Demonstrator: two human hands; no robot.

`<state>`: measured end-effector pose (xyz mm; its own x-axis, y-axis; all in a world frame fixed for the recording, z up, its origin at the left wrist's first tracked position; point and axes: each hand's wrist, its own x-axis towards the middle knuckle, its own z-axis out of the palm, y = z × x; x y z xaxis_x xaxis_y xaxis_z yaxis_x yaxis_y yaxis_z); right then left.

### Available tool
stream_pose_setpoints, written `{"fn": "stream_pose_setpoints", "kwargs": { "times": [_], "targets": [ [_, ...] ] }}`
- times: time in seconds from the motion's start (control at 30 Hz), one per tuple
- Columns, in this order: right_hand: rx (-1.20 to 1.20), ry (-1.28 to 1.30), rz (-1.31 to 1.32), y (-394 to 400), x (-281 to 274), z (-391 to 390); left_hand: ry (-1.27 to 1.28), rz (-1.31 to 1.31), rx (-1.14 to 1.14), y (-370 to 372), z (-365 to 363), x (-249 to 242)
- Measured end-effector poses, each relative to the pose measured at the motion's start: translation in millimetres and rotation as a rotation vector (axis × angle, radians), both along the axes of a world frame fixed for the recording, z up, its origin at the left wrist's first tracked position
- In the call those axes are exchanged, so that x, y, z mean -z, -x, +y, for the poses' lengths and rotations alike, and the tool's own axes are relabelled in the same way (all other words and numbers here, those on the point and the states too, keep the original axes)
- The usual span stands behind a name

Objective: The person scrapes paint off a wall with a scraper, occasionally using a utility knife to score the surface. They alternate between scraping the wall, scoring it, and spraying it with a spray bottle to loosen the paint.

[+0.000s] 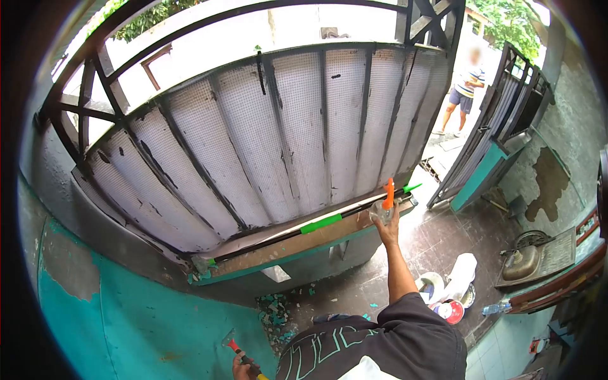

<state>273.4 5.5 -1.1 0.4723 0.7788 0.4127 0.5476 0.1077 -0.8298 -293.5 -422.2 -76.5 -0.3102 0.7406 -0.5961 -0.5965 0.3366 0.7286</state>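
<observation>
Strong daylight pours in from behind the mesh panels (301, 114) and through the opening at right, bleaching the outdoors to near white and throwing a pale glare across the nearest floor (408, 228), while the dark shirt (386, 342) and the lower right corner sit in dimmer, softer light. The orange handle (389, 193) at the right fingers (385, 216) reads clearly, but a blur covers the head of the person outside (462, 101). Wide-angle distortion bows straight lines, and black vignetting rounds off the corners.
</observation>
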Motion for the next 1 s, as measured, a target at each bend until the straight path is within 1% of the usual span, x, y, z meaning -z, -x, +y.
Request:
{"fn": "stream_pose_setpoints", "kwargs": {
  "times": [0.03, 0.1, 0.13, 0.17, 0.2, 0.23, 0.27, 0.3, 0.33, 0.37, 0.4, 0.43, 0.47, 0.5, 0.53, 0.57, 0.6, 0.63, 0.7, 0.77, 0.8, 0.87, 0.9, 0.97, 1.0],
  "targets": [
    [0.002, -0.01, -0.001, -3, 3, -3, -0.01, -0.001, 0.002, 2, -3, 1],
    [-0.066, -0.007, 0.181, -6, 17, -3, -0.306, 1.158, 0.452, -18, -1, -55],
    [-0.079, -0.003, 0.184, -7, 26, -4, -0.295, 1.162, 0.442, -36, 8, -85],
    [-0.076, -0.04, 0.225, -10, 35, -2, -0.108, 0.853, 0.224, -56, 22, -116],
    [-0.078, -0.077, 0.266, -11, 41, -2, 0.066, 0.535, 0.001, -67, 26, -132],
    [0.061, -0.05, 0.392, -10, 46, -8, 0.079, 0.539, -0.034, -65, 22, -128],
    [0.191, -0.016, 0.519, 1, 50, -18, 0.018, 0.636, 0.018, -58, 19, -117],
    [0.141, -0.058, 0.486, 21, 52, -34, -0.037, 0.735, 0.057, -59, 15, -128],
    [0.075, -0.098, 0.453, 40, 52, -52, -0.053, 0.74, 0.025, -67, 9, -138],
    [-0.164, 0.086, 0.462, 75, 24, -79, -0.058, 0.74, -0.017, -82, 17, -167],
    [-0.406, 0.277, 0.45, 119, 3, -103, -0.104, 0.86, -0.011, -87, 22, -176],
    [-0.661, 0.262, 0.448, 167, 9, -116, -0.134, 0.983, 0.008, -86, 27, -184],
    [-0.958, 0.29, 0.336, 217, -27, -135, -0.172, 0.967, -0.066, -94, 33, -201],
    [-1.278, 0.538, 0.464, 262, -74, -155, -0.221, 0.955, -0.13, -99, 46, -217],
    [-1.579, 0.466, 0.502, 305, -96, -167, -0.207, 1.067, -0.122, -98, 54, -231],
    [-1.743, 0.374, 0.493, 344, -107, -178, -0.187, 1.17, -0.1, -98, 56, -242],
    [-1.808, 0.37, 0.516, 373, -129, -188, -0.142, 1.167, -0.131, -98, 57, -254],
    [-1.862, 0.354, 0.542, 398, -152, -193, -0.148, 1.129, -0.119, -97, 60, -268],
    [-1.843, 0.495, 0.739, 441, -177, -199, -0.142, 1.109, -0.119, -96, 49, -277],
    [-1.905, 0.531, 0.816, 461, -193, -213, -0.24, 1.042, -0.284, -92, 35, -280],
    [-1.944, 0.557, 0.875, 469, -201, -218, -0.232, 1.059, -0.302, -89, 24, -281],
    [-1.943, 0.539, 0.916, 484, -211, -228, -0.014, 1.007, -0.232, -89, -10, -278],
    [-1.941, 0.516, 0.931, 492, -215, -231, -0.002, 1.023, -0.24, -92, -22, -281],
    [-1.937, 0.482, 0.989, 506, -227, -235, 0.164, 1.051, -0.235, -97, -35, -294],
    [-1.949, 0.473, 0.987, 513, -235, -235, 0.159, 1.058, -0.245, -95, -36, -297]
  ]
}}
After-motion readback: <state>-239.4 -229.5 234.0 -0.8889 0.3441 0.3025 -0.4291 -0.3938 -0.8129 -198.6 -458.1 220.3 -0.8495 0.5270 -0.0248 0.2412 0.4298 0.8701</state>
